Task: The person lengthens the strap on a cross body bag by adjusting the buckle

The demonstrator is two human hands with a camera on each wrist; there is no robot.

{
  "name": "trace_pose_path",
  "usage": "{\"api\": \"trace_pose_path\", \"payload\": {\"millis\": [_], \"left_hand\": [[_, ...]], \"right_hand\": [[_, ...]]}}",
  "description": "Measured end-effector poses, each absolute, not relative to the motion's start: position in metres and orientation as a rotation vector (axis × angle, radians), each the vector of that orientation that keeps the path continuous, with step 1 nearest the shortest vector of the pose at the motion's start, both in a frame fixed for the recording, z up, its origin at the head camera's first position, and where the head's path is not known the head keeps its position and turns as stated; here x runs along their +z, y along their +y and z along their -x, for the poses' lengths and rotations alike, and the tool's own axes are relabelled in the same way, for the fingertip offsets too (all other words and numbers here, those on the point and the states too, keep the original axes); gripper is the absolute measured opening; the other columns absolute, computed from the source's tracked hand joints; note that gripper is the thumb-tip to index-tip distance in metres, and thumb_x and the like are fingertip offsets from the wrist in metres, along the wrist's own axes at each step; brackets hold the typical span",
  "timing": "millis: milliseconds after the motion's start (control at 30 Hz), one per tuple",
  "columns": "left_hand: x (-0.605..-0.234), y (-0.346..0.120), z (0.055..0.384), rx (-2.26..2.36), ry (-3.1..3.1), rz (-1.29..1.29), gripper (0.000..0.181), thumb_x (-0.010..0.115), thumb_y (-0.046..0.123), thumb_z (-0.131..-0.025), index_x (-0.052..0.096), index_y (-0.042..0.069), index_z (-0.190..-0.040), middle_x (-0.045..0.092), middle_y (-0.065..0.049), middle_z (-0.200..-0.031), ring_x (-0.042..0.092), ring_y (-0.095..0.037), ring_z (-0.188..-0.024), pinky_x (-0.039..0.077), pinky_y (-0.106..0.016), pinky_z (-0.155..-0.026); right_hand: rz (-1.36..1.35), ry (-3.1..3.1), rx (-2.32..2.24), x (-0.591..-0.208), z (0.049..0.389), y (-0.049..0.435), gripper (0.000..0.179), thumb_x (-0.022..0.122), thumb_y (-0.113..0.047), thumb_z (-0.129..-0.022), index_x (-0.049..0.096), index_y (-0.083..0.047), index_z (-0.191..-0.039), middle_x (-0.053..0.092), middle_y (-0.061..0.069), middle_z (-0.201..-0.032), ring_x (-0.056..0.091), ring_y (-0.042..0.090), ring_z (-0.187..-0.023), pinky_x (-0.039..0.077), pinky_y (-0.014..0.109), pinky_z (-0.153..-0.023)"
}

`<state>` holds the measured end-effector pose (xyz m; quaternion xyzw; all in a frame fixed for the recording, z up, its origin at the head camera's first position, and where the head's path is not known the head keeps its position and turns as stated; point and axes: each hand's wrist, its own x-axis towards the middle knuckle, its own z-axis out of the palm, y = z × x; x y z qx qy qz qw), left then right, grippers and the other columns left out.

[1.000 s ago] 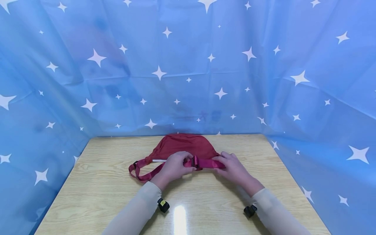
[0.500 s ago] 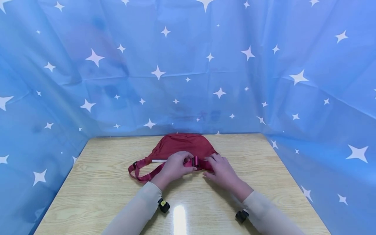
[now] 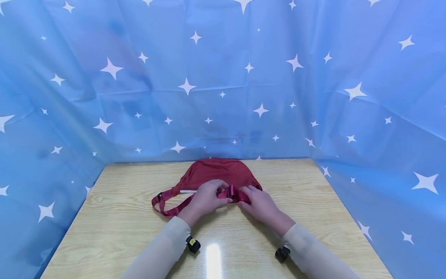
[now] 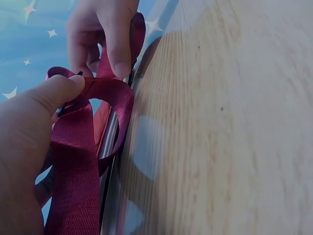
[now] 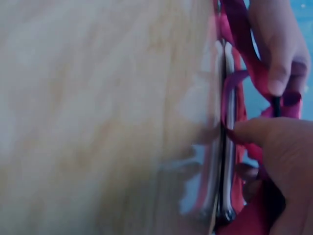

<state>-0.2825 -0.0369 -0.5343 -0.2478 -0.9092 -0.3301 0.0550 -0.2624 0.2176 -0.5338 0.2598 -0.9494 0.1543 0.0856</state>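
Observation:
A dark red waist bag (image 3: pixel 223 171) lies at the table's far edge, its strap (image 3: pixel 177 210) looped out on the left. My left hand (image 3: pixel 208 197) pinches the strap at a black slider buckle (image 3: pixel 229 192) in front of the bag. Just right of the buckle, my right hand (image 3: pixel 262 206) holds a folded part of the strap between thumb and fingers. In the left wrist view the webbing (image 4: pixel 73 156) makes a loop beneath my left thumb (image 4: pixel 61 90). The right wrist view is blurred; there my right thumb (image 5: pixel 252 131) touches the strap's edge.
Under the bag is a wood-grain table (image 3: pixel 122 217). A silver zip (image 3: pixel 188 191) runs along the bag's near side. Blue cloth with white stars (image 3: pixel 156 97) hangs behind the table and at both sides. Each wrist wears a small black camera (image 3: pixel 193 244).
My right hand has slid left along the strap, from near the bag's right end to close beside the buckle. My left hand has kept its hold at the buckle.

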Motion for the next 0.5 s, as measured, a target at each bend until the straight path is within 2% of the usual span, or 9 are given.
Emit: {"api": "trace_pose_path", "payload": {"millis": [167,500], "left_hand": [[-0.536,-0.040,0.284,-0.982,-2.774,0.750,0.043,0.094,0.044,-0.090,0.076,0.024,-0.124,0.070,0.010,-0.107,0.063,-0.008,-0.098,0.057,-0.033,-0.090],[-0.538,-0.045,0.286,-0.985,-2.751,0.769,0.043,0.094,0.044,-0.090,0.077,0.022,-0.123,0.071,0.008,-0.105,0.063,-0.009,-0.097,0.057,-0.034,-0.089]], "right_hand": [[-0.857,-2.810,0.448,-0.526,0.266,0.227,0.046,0.086,-0.038,-0.098,0.074,-0.018,-0.137,0.074,0.003,-0.119,0.072,0.022,-0.093,0.062,0.044,-0.081],[-0.991,-2.817,0.334,-0.519,0.277,0.251,0.051,0.086,-0.038,-0.097,0.075,-0.020,-0.143,0.073,0.009,-0.124,0.070,0.019,-0.085,0.059,0.039,-0.075]]}}
